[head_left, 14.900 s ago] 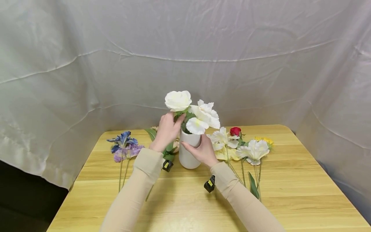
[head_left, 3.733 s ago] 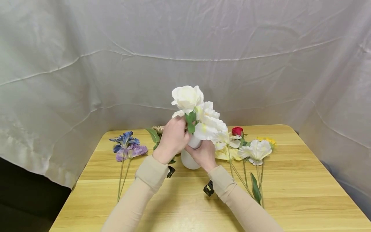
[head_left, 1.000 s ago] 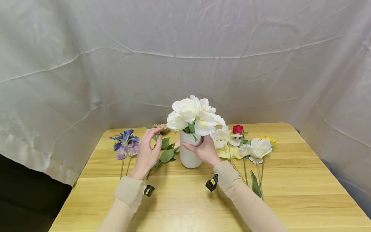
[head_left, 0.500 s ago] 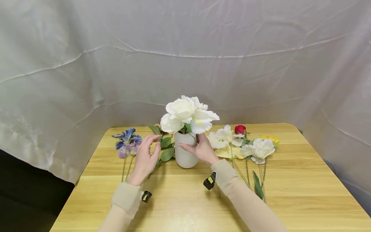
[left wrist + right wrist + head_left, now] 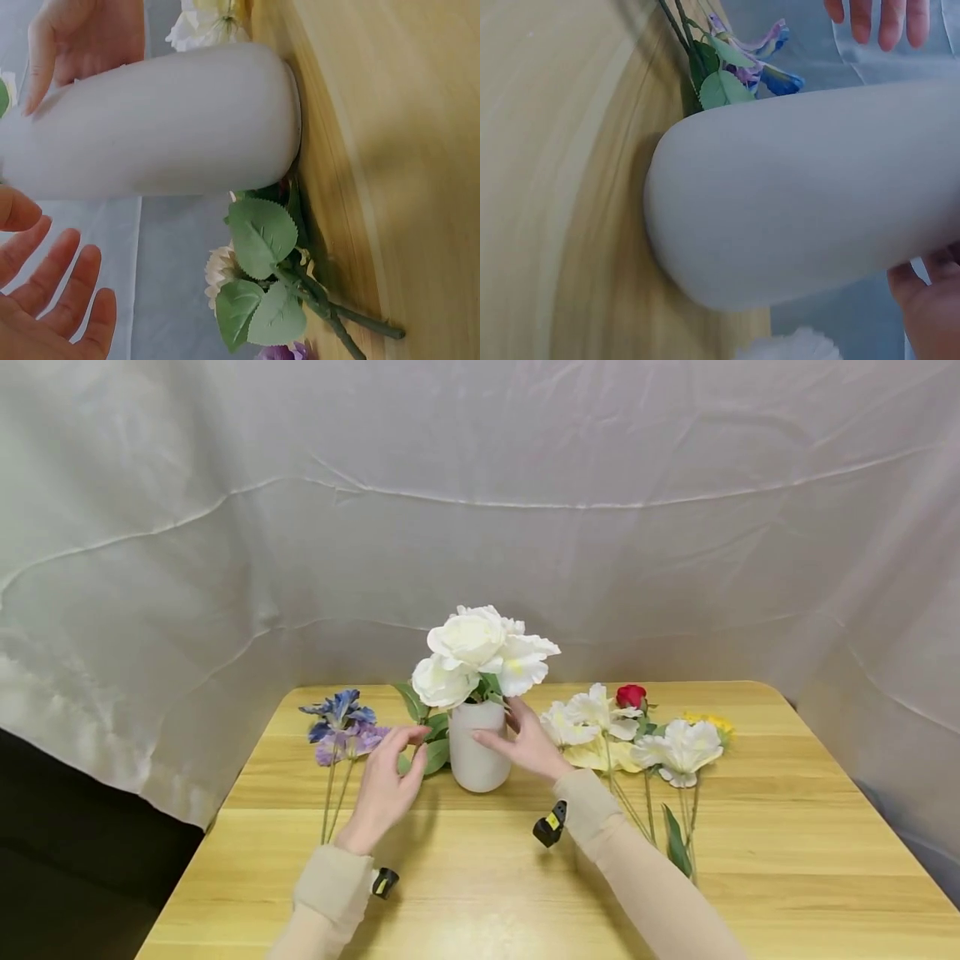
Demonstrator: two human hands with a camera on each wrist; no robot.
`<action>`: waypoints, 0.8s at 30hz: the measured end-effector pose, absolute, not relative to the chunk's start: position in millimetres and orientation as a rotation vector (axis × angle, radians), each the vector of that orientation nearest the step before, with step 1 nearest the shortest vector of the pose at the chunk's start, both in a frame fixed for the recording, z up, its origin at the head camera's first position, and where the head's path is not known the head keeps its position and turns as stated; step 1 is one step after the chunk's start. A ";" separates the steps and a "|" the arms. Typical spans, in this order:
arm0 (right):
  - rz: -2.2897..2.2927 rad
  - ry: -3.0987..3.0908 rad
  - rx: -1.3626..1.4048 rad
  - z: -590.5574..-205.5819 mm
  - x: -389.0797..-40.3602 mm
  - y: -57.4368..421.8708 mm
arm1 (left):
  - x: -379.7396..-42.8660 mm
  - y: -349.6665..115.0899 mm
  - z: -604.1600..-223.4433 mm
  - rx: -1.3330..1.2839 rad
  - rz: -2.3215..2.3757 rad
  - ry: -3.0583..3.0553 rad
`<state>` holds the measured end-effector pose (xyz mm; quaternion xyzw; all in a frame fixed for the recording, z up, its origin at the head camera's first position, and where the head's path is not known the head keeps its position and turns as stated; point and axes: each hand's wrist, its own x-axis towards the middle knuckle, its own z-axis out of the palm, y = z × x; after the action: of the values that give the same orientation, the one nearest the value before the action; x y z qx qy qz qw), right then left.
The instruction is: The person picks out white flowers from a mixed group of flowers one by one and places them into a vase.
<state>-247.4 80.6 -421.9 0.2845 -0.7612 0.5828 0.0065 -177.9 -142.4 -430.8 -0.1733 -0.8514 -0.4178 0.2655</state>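
Observation:
A white vase (image 5: 478,752) stands upright on the table, bearing a bunch of white artificial flowers (image 5: 480,652) with green leaves under the blooms. My right hand (image 5: 528,743) grips the vase near its rim from the right, thumb across the front and fingers round the far side. To the left of the vase, my left hand (image 5: 386,781) is held with relaxed, slightly bent fingers and nothing between them. The left wrist view has this hand (image 5: 56,300) apart from the vase (image 5: 165,124). A green-leaved stem (image 5: 262,236) lies beside the vase base.
Blue and purple flowers (image 5: 341,722) lie on the wooden table (image 5: 487,893) at left. At right are white flowers (image 5: 682,750), a red rose (image 5: 632,696), pale yellow petals (image 5: 603,753) and a yellow flower (image 5: 711,723). A grey cloth (image 5: 525,568) hangs behind.
A second white rose has joined the bunch, which now sits lower in the vase. My left hand has let go of the stems and drawn left. The vase has shifted left over the leaves.

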 end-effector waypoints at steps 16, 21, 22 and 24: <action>1.750 -2.411 0.530 -441.8 -222.2 182.6 | -175.4 -93.2 -420.1 -0.868 -0.987 -2.391; 1.585 -2.559 0.405 -437.5 -205.2 227.5 | -178.0 -70.2 -415.7 -0.972 -0.978 -2.422; 1.583 -2.577 0.380 -437.5 -201.1 236.7 | -178.2 -65.3 -415.1 -0.993 -0.979 -2.438; 1.580 -2.596 0.339 -438.1 -192.3 255.3 | -178.8 -55.4 -415.0 -1.031 -0.967 -2.477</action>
<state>-192.3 255.3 -438.1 0.1108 -0.8482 0.5163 0.0417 -178.8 -55.4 -415.0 -0.3579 -0.8594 -0.3354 0.1444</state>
